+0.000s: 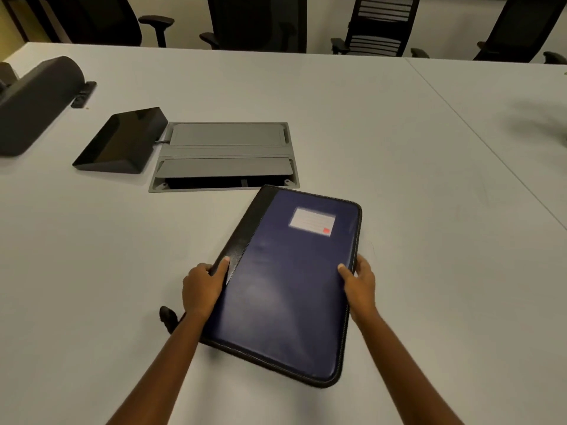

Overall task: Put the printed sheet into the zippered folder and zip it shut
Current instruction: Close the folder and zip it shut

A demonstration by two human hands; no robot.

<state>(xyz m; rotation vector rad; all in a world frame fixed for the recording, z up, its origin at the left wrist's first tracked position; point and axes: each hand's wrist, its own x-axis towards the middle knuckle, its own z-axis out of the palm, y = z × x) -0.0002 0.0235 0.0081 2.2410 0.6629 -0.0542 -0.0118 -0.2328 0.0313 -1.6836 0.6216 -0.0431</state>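
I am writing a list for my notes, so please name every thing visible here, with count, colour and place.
folder: one, blue with black spine, closed, near middle of table
label: one, white with red mark, on folder cover
table: one, light grey, seam at right
cable box: one, grey, set in table beyond folder
wedge-shaped device: one, black, left of cable box
rounded device: one, dark grey, far left
chairs: four, black, behind table
left hand: one, grips folder's spine edge
right hand: one, grips folder's zipper edge
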